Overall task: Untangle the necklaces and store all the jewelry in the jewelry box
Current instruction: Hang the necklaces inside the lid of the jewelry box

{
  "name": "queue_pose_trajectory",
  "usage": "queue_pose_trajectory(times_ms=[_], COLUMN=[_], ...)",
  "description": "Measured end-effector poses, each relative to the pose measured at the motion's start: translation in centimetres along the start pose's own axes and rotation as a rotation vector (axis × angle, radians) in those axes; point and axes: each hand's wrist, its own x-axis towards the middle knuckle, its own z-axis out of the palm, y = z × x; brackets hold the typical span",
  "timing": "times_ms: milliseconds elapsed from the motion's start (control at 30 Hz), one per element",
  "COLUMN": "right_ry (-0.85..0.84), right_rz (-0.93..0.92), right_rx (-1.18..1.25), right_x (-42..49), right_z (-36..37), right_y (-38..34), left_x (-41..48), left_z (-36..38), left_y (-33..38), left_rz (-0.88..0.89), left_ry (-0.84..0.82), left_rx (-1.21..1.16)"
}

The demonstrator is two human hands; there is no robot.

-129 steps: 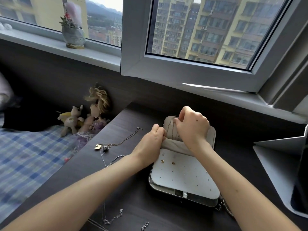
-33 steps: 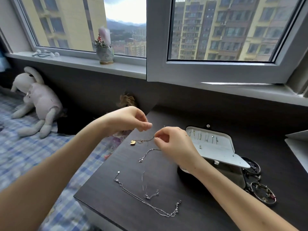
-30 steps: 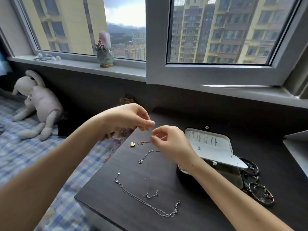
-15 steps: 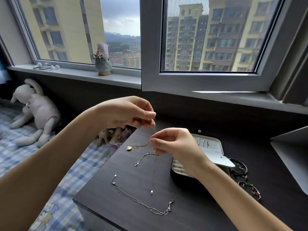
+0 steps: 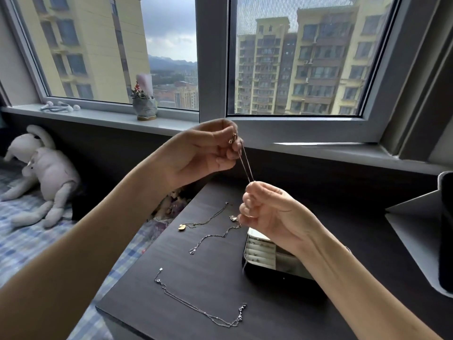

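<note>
There were four necklaces: one thin chain held above the single jewelry box, and three left of it, namely a gold-heart necklace, a short silver necklace and a long silver necklace. Two hands showed, left hand and right hand.

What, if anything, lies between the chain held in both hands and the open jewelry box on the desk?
Nothing visible does. The chain runs between the left hand and the right hand, in the air near the jewelry box, whose near compartments lie uncovered; the right forearm hides the rest.
</note>
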Motion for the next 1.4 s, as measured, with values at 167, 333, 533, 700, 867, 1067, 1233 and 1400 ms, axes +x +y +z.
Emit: queue_pose_trajectory(times_ms=[167,333,533,700,867,1067,1233,1400], right_ry=[0.080,0.264,0.436,0.398,0.348,0.536,0.525,0.569], right_rz=[0.122,0.312,0.282,-0.107,-0.274,-0.259,-0.155,-0.094], right_rx=[0.062,-0.017,0.098,0.360,0.367,-0.110,-0.466,-0.524], right_x=[-0.6,-1.4,-2.7,-3.5,-2.1,0.9,3.3,3.8], right_z=[-0.9,-2.1,-4.6,-7.5,-7.1,-5.3,-5.8,-7.9], right_y=[-0.4,-0.2,-0.9,-3.9,-7.5,-11.2,-12.7,-12.6], left_x=[2.0,3.2,3.2,2.5,3.4,6.4,10.0,13.2], left_z=[0.5,0.9,-0.8,-3.2,-4.1,-3.7,-3.2,-1.8], left_y=[0.9,1.8,1.0,-2.8,-9.0,-12.7,-14.9,-17.0], left_rz=[0.115,0.183,0.214,0.102,-0.126,-0.314,-0.400,-0.403], left_ry=[-0.054,0.003,0.179,0.585,0.697,0.635,0.464,0.268], left_rx=[-0.145,-0.130,-0.101,-0.065,0.076,0.368,0.788,1.171])
